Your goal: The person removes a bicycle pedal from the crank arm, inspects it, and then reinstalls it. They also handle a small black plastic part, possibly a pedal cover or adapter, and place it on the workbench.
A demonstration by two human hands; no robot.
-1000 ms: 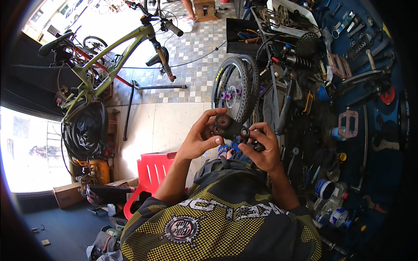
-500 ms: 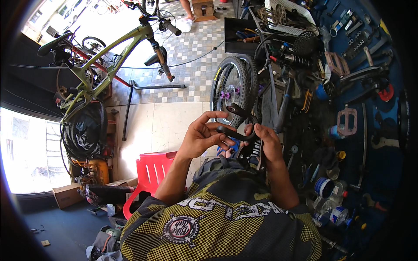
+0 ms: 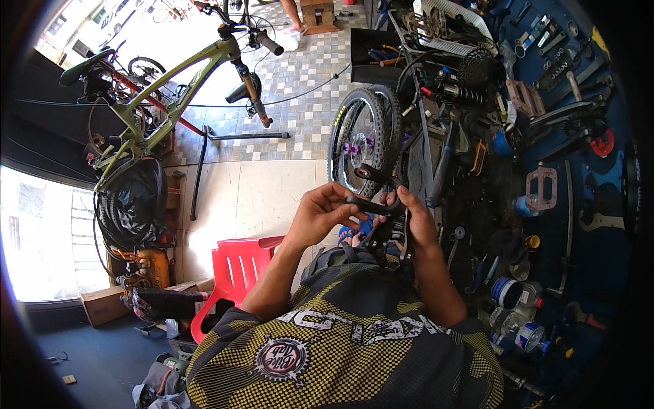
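Observation:
In front of my body I hold a black forked bicycle linkage [image 3: 376, 207] with two arms and a round eye at the end of the far one. My right hand [image 3: 418, 221] is closed around its right side, the thumb pressed along it. The fingers of my left hand [image 3: 317, 213] pinch the tip of the nearer arm. More of the dark part hangs below my right fingers, partly hidden by them.
A green bike frame [image 3: 187, 92] hangs on a stand at left. Two wheels [image 3: 359, 126] stand ahead. A red plastic chair [image 3: 235, 269] is by my left arm. On the right, a dark blue bench [image 3: 591, 225] carries pedals [image 3: 541, 188], cranks, tools and bottles.
My left fingers have closed in on the tip of the nearer arm, where they were spread between the two arms before. The linkage has tilted slightly.

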